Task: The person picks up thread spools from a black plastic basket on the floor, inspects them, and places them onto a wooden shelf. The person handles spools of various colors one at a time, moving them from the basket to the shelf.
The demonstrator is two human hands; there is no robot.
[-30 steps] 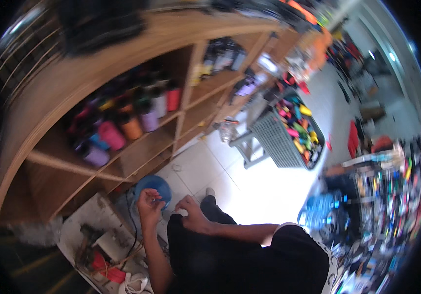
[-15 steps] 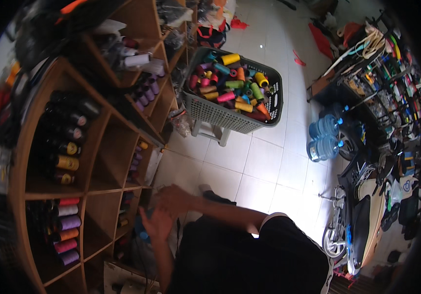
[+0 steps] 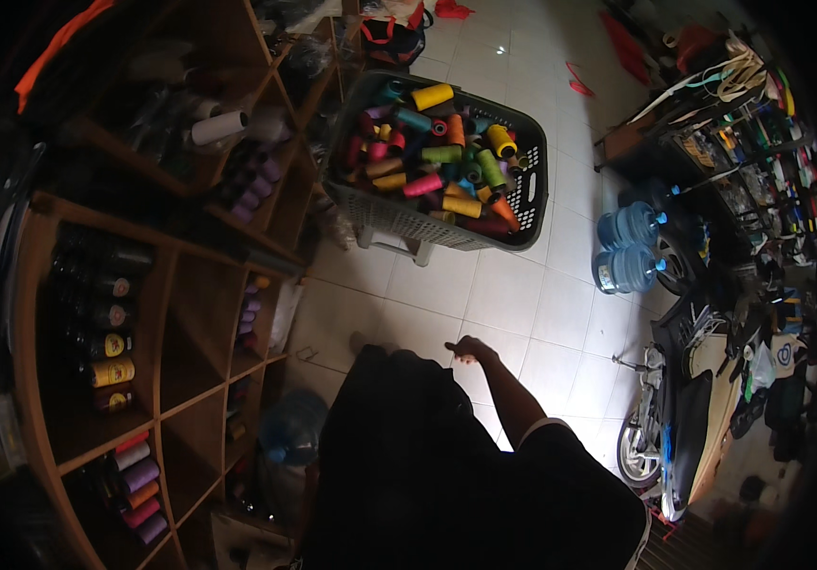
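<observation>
My right hand (image 3: 468, 351) hangs over the white tiled floor, in front of my dark clothing. Its fingers are loosely curled, with one digit standing apart, and I see nothing held in it. My left hand is out of view. Ahead of me, a grey-green plastic basket (image 3: 408, 226) rests on a low grey stool (image 3: 397, 245). Inside the basket lie several thread spools (image 3: 442, 154) in yellow, pink, green, orange and blue, heaped on their sides. Neither hand touches the basket.
On the left stands a wooden cubby shelf (image 3: 169, 332) holding black spools (image 3: 104, 285) and coloured spools (image 3: 139, 494). A blue water bottle (image 3: 294, 427) sits beside it. To the right are more water bottles (image 3: 625, 270), a motorcycle (image 3: 651, 418) and a crowded rack (image 3: 731, 152).
The two hands were together by the shelf. My right hand has moved away to the right, and the left has dropped out of view. The view has shifted slightly.
</observation>
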